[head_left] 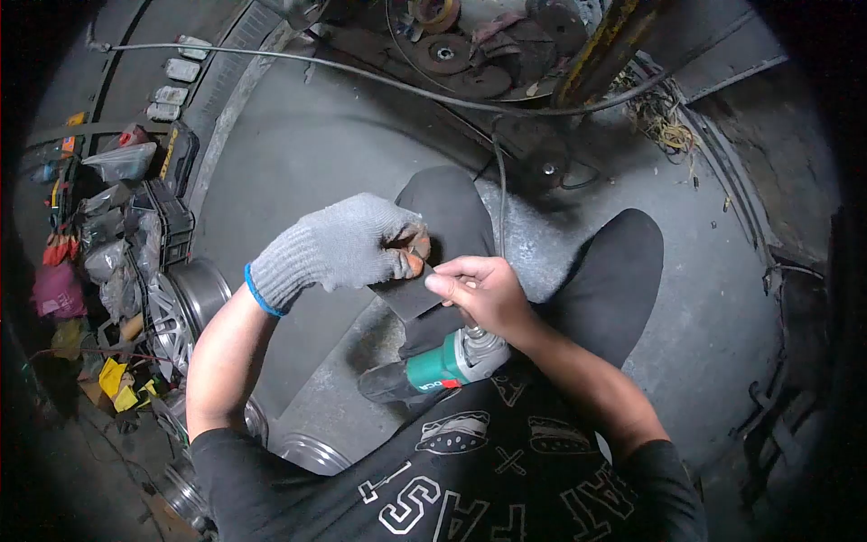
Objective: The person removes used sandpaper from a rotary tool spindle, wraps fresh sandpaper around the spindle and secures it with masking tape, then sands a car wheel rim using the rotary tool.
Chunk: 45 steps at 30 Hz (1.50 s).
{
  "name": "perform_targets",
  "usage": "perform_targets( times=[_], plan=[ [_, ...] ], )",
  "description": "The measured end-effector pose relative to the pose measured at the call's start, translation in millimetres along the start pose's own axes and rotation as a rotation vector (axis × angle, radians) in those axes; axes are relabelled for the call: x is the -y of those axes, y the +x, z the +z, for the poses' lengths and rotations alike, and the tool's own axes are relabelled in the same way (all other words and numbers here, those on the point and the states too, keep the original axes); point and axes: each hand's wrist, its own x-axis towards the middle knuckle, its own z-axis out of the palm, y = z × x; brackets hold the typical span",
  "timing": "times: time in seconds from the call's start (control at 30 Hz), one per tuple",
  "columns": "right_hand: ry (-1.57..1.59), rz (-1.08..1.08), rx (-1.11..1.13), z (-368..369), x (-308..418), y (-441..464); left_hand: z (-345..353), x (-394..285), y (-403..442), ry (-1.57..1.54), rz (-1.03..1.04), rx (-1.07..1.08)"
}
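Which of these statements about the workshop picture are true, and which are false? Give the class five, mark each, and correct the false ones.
1. The left hand wears a grey glove. True.
2. The right hand wears a matching glove. False: the right hand is bare.
3. The power tool near the person's lap has a green body. True.
4. The metal wheels lie along the right side of the picture. False: the wheels are on the left side.
5. The shirt is plain white. False: the shirt is black with a pale print.
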Motion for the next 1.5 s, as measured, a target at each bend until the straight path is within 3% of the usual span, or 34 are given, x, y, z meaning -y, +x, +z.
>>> perform_targets(
  times=[0.17, 0.37, 0.43, 0.47, 0.53, 0.67, 0.87, 1.13, 1.37, 1.43, 1.5],
  plan=[
    [0.014, -0.038, -0.001, 2, -8, 1, -3, -6, 3, 0.042, -0.116, 0.03],
    [-0.074, -0.108, -0.038, 2, -9, 1, -1, 6, 4, 0.011, 0.065, -0.027],
    [-0.106, -0.125, -0.057, 2, -10, 1, 1, 9, 3, 0.072, 0.277, -0.16],
    [-0.128, -0.139, -0.069, 3, -11, 1, 0, 8, 4, 0.071, 0.277, -0.162],
    [-0.151, -0.155, -0.08, 5, -11, 1, -4, 5, 6, 0.017, 0.189, 0.051],
    [-0.216, -0.181, -0.109, 5, -8, -1, -4, 7, 9, 0.071, 0.179, 0.079],
    [-0.193, -0.159, -0.107, 6, -9, -2, -2, 5, 8, 0.067, 0.33, 0.035],
    [-0.189, -0.197, -0.099, 8, -11, -2, -6, -4, 6, 0.285, 0.165, 0.159],
    [-0.232, -0.192, -0.113, 8, -8, -4, -4, 0, 8, 0.294, 0.217, 0.152],
    [-0.221, -0.173, -0.119, 8, -8, -5, -2, 7, 10, 0.108, 0.232, 0.164],
    [-0.183, -0.172, -0.11, 8, -10, -5, -2, 7, 11, 0.114, 0.225, 0.158]
  ],
)
